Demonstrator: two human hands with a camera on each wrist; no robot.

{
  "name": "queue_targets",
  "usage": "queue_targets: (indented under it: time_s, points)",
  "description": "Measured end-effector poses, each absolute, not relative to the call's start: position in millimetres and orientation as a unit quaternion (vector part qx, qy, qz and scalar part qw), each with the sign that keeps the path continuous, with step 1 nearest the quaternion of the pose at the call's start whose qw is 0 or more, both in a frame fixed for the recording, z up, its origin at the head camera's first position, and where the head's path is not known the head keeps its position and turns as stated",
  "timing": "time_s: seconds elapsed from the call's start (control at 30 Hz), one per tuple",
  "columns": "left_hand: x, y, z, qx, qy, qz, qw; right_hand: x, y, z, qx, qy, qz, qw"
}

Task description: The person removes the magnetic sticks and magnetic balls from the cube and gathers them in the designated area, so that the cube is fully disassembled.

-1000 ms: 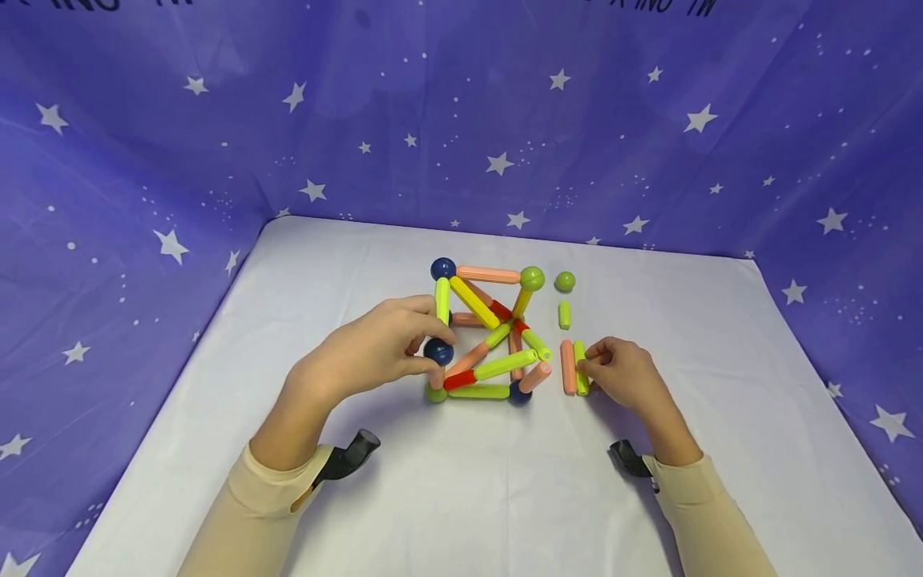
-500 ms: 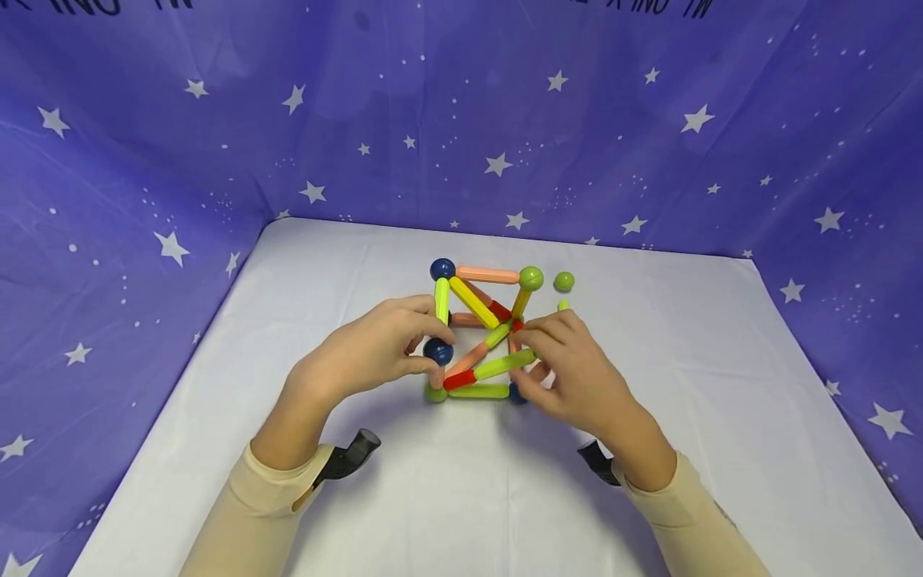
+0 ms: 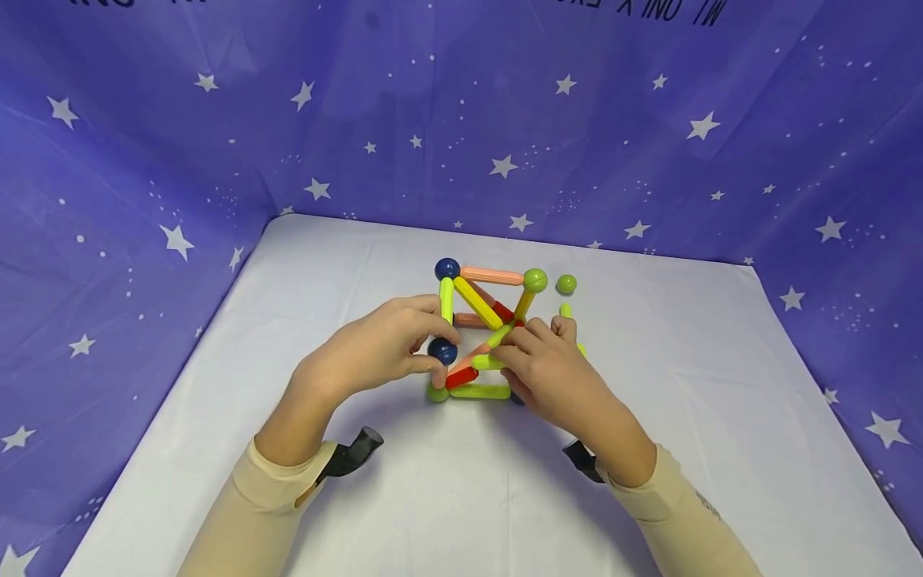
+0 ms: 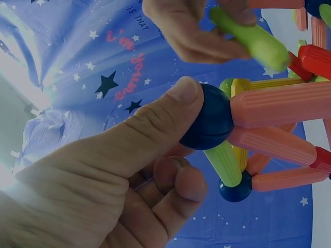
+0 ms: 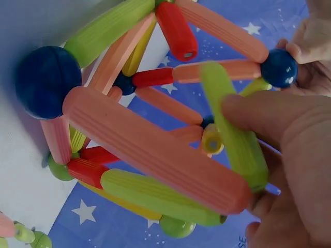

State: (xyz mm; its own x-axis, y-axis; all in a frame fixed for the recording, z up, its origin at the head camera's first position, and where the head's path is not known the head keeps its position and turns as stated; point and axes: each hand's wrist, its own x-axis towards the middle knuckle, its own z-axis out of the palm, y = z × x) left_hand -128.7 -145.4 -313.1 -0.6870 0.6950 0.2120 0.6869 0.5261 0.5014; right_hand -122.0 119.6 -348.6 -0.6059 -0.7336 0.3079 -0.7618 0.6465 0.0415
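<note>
A magnetic frame of coloured rods and balls stands on the white table. My left hand (image 3: 385, 340) pinches its upper blue ball (image 4: 209, 118) between thumb and fingers. My right hand (image 3: 551, 373) pinches a lime rod (image 5: 235, 134) at the near right side of the frame. In the right wrist view, the short red rod (image 5: 177, 32) has a bare end, apart from that lime rod. A long pink rod (image 5: 155, 150) rises from a lower blue ball (image 5: 47, 82) close to my right hand. My right hand covers part of the frame in the head view.
A loose green ball (image 3: 566, 284) lies right of the frame, with a short lime rod (image 3: 566, 310) near it. Another lime rod (image 3: 582, 350) shows partly behind my right hand. A starry purple curtain (image 3: 461, 120) rises behind the table (image 3: 447, 497).
My right hand has left the loose rods on the right and reached the frame. It now pinches the lime rod, which has come away from the red one. My left hand has stayed put.
</note>
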Motion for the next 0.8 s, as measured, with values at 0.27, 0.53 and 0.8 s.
queue_targets:
  time_s: [0.27,0.53,0.8]
  points:
    - [-128.4,-144.1,-311.7,0.386,0.879,0.278,0.01,-126.2,150.0,-347.2,0.329,-0.886,0.247,0.215]
    - [-128.8,-142.6,-310.1,0.376,0.885,0.273,0.022,-142.1,205.5,-363.1,0.097,-0.943,0.271,0.168]
    - [-128.1,-142.3,-309.9,0.373,0.887,0.271,0.025,-158.3,234.6,-395.3,-0.039,-0.975,0.209,-0.068]
